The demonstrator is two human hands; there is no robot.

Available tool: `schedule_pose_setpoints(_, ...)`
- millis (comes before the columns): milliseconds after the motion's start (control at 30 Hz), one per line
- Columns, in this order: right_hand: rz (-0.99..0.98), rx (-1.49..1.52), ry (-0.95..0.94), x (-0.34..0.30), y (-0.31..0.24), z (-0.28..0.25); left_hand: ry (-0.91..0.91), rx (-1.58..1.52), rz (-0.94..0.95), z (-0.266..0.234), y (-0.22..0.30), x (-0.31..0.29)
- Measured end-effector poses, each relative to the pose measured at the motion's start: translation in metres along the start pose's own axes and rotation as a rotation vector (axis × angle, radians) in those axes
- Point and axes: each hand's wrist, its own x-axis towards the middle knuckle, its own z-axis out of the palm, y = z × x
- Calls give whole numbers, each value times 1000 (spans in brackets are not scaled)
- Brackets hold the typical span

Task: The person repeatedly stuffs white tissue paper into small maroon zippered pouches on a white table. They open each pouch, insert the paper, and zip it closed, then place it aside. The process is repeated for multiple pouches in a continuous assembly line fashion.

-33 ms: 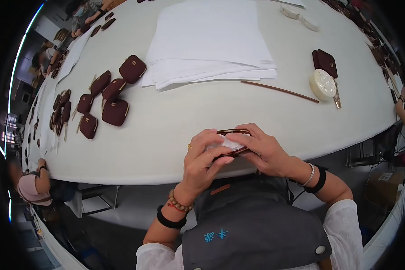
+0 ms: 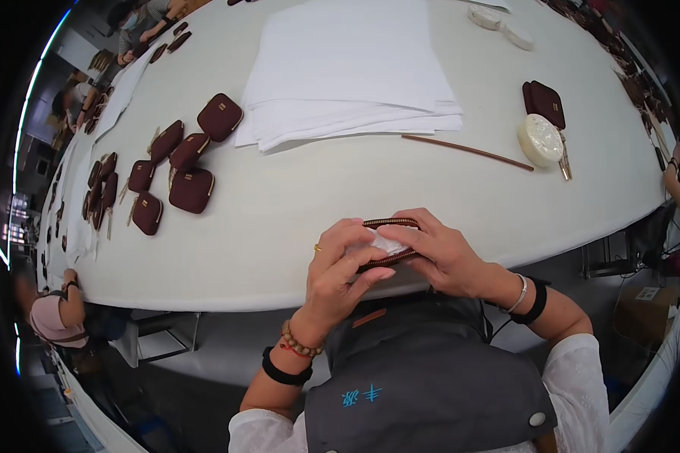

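Right, your left hand (image 2: 338,260) grips the dark pouch (image 2: 385,261) at nine o'clock, your right hand (image 2: 447,253) at three; it gapes near the table's (image 2: 279,226) six-o'clock edge; best press the white filling (image 2: 389,242) evenly, clear of the zip (image 2: 391,223).

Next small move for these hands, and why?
Probably press the white filling a bit deeper with the right hand, while the left hand steadies the pouch. The pouch is unzipped and held between both hands, and crumpled filling shows at its opening, with fingers of the right hand right over it.
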Motion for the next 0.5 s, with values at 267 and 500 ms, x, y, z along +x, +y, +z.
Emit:
schedule_pose_setpoints(267, -12, 9, 65, -8, -2, -5, -150, 205, 130, -3, 18, 29)
schedule_pose_setpoints(500, 76, 8, 89, -17, -9, -27, -237, 323, 182, -1, 9, 27)
